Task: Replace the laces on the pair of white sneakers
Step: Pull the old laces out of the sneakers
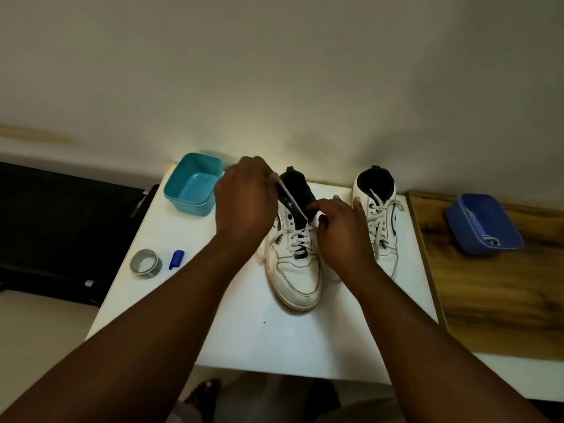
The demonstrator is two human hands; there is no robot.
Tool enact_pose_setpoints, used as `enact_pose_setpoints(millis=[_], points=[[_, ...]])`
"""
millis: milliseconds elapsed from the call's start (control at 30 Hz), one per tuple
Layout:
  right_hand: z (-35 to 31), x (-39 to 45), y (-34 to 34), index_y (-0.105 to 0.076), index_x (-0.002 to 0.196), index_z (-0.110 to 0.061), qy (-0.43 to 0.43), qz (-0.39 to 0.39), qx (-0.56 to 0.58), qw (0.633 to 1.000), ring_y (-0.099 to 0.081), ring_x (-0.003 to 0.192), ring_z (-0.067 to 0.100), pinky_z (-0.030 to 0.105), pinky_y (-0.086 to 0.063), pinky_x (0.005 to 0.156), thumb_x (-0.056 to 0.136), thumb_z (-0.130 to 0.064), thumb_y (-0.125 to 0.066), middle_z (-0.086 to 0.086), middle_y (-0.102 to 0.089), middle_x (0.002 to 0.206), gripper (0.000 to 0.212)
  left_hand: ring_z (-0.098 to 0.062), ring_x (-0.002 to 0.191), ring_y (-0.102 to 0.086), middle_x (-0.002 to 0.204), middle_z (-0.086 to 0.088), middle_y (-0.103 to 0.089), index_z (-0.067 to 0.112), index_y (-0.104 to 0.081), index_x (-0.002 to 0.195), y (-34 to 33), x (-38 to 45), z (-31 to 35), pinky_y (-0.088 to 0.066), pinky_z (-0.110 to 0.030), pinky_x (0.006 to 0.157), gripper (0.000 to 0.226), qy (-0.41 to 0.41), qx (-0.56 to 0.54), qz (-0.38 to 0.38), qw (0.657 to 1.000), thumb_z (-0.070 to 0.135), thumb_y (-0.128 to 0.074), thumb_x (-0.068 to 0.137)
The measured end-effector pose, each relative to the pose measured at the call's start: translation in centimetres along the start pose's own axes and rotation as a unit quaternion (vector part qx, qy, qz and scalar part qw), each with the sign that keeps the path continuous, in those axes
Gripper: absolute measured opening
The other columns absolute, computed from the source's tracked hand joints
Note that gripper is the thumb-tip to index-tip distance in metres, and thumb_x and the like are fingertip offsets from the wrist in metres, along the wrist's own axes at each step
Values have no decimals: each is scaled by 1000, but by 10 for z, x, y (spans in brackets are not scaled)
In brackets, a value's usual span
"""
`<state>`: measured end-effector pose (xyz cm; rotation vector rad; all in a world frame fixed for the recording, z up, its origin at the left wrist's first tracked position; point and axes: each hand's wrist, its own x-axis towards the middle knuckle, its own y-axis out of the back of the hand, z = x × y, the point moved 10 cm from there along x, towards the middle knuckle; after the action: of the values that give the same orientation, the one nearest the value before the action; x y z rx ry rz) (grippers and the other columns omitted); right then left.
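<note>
I'm seeing left hand (244, 198) pinching lace (293, 203) taut above left sneaker (294, 254); right hand (341, 227) gripping its collar, probably.

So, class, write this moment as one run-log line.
step: unlacing left sneaker | left hand: pulling lace up | right hand: steadying sneaker | right sneaker: laced, untouched

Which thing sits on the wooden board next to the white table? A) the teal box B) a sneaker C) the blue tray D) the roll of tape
C: the blue tray lies on the wooden board, while the teal box, tape roll and both sneakers sit on the white table.
</note>
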<state>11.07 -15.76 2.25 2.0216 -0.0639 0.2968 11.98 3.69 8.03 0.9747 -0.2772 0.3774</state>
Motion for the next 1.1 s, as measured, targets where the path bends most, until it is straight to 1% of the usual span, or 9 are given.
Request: enact_pose_setpoints(millis=[133,267,400,533,633,733,867,1000,1100], points=[[5,-1,-2,-70,107,-32,-11,4,13,1000,-61,101,13,36,-11,124,80,3,-52,-7,-67,93,48,-30,83,-59,93,-11,-60,8,-53,97,21,13,-33,-38,-37,68,17,55,22,27,998,21,-45,103],[-3,-2,0,-71,115,-26,-20,-4,37,999,-64,105,18,41,-14,124,88,0,-55,-1,-69,106,41,-29,85,-57,87,-5,-58,11,-52,95,-26,-8,-36,-39,-35,70,10,87,1,-190,978,20,-49,97],[-4,-5,-2,-68,124,-30,-45,-27,41,998,-65,109,23,52,-17,124,95,-14,-56,1,-67,120,35,-25,88,-62,92,-2,-62,19,-60,100,-45,-27,-36,-51,-35,79,10,79,151,-342,924,21,-55,93],[-8,-9,-1,-67,126,-30,-21,-37,83,996,-66,95,23,53,-44,105,92,-24,-56,1,-66,121,36,-25,87,-62,89,-3,-62,13,-57,85,-49,-48,-47,-51,-35,83,7,57,277,-460,842,16,-60,90],[-16,-9,-1,-69,122,-28,13,-53,101,993,-63,103,23,44,-52,94,90,-14,-60,0,-60,125,36,-30,101,-65,113,-8,-63,15,-57,121,-44,-38,-26,-46,-34,79,27,-3,248,-358,900,17,-53,94],[-19,-7,2,-68,128,-26,30,-50,59,997,-62,111,28,41,-53,93,87,-11,-53,5,-59,129,46,-29,99,-65,116,-9,-60,23,-55,134,-35,-24,17,-46,-34,74,37,-74,83,-224,968,18,-53,98],[-15,-8,1,-69,123,-20,36,-61,38,997,-63,104,27,36,-52,80,91,-2,-54,8,-60,121,39,-25,100,-63,122,-6,-58,34,-64,129,-68,-37,26,-50,-34,80,31,-101,23,-299,949,29,-52,102],[-6,-4,6,-68,99,-21,28,-31,75,996,-63,94,22,45,-54,80,86,1,-62,2,-63,104,27,-15,84,-56,101,1,-57,30,-65,93,-70,-30,5,-37,-28,68,10,-48,3,-287,957,39,-65,95],[-1,-3,10,-68,96,-21,28,-18,84,996,-63,91,22,45,-53,79,85,3,-65,2,-64,100,26,-13,75,-51,92,0,-55,22,-69,94,-62,-25,6,-33,-27,61,11,-41,-1,-269,962,33,-66,96]])
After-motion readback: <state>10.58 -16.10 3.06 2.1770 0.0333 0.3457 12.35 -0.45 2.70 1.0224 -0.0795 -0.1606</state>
